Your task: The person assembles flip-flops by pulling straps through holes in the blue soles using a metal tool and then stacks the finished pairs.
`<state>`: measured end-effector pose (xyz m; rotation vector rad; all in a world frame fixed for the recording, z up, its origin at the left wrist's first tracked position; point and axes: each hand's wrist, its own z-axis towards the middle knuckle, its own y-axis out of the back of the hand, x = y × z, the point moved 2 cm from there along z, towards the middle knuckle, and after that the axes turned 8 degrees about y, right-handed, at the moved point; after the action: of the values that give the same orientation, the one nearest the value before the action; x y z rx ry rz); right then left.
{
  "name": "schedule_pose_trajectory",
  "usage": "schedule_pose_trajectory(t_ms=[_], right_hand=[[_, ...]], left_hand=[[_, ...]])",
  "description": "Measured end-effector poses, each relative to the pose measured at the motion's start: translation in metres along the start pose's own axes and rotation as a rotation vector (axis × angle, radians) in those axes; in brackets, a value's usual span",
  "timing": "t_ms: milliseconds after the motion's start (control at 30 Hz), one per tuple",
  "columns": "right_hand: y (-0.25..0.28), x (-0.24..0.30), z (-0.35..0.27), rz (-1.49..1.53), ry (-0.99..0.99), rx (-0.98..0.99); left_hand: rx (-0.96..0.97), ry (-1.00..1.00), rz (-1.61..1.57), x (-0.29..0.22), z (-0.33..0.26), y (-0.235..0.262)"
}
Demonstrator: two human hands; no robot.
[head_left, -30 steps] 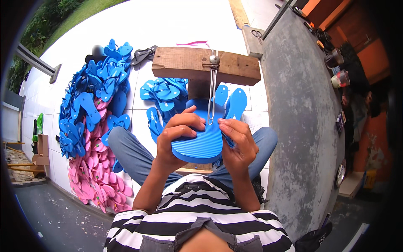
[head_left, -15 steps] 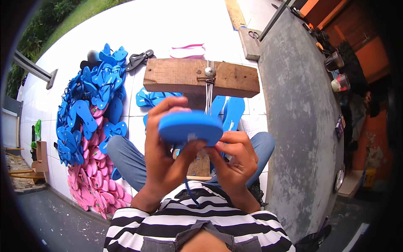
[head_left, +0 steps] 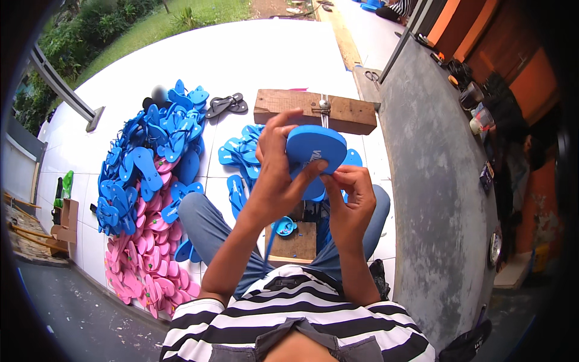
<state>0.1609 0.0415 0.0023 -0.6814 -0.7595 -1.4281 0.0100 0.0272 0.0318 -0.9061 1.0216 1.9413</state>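
Note:
Raised before my chest is a blue flip-flop [head_left: 313,142], its flat face toward me with pale lettering on it. My left hand [head_left: 274,175] grips it from the left side, thumb pressed on the face. At the lower right edge my right hand [head_left: 351,193] is closed, thumb and fingertips pinched on the flip-flop; the exact part between them is hidden. A thin blue strap [head_left: 269,247] hangs below my left hand. Between my knees a small round blue dish [head_left: 284,225] sits on a wooden block [head_left: 297,244].
Ahead stands a thick wooden beam [head_left: 283,107] with metal rods fixed to it. Blue flip-flops [head_left: 145,166] and pink flip-flops [head_left: 145,253] are heaped on the left. A dark pair [head_left: 227,105] lies beyond. Scissors [head_left: 372,76] rest near the grey ledge [head_left: 443,175] at right.
The flip-flop has tilted, so more of its flat face shows, and both hands have turned with it. My view has shifted, bringing the blue dish more into sight.

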Motion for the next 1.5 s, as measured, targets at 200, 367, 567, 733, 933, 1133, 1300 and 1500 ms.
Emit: schedule_pose_trajectory(t_ms=[200, 367, 567, 733, 933, 1133, 1300, 1500], right_hand=[[0.004, 0.006, 0.003, 0.014, -0.097, 0.016], [-0.005, 0.001, 0.003, 0.028, -0.055, 0.038], [0.008, -0.011, -0.004, 0.082, -0.003, 0.065], [0.013, -0.011, -0.016, 0.078, 0.071, 0.134], [0.007, -0.016, -0.009, -0.003, 0.172, 0.031], [0.006, -0.006, -0.004, -0.048, 0.147, -0.044], [-0.008, -0.015, 0.022, -0.085, 0.074, -0.046], [-0.03, -0.052, 0.036, -0.104, -0.012, -0.046]], left_hand=[[-0.105, 0.051, 0.059, -0.01, 0.002, -0.011], [0.027, 0.077, -0.012, -0.005, 0.006, 0.001], [0.098, 0.161, -0.541, 0.025, -0.033, -0.026], [-0.026, -0.238, -0.314, 0.048, -0.045, -0.026], [-0.119, -0.434, -0.223, 0.038, -0.018, -0.023], [-0.136, -0.018, -0.459, 0.016, -0.022, -0.033], [-0.213, 0.132, -0.196, 0.021, 0.004, -0.029], [-0.433, -0.059, 0.214, 0.021, 0.041, -0.033]])
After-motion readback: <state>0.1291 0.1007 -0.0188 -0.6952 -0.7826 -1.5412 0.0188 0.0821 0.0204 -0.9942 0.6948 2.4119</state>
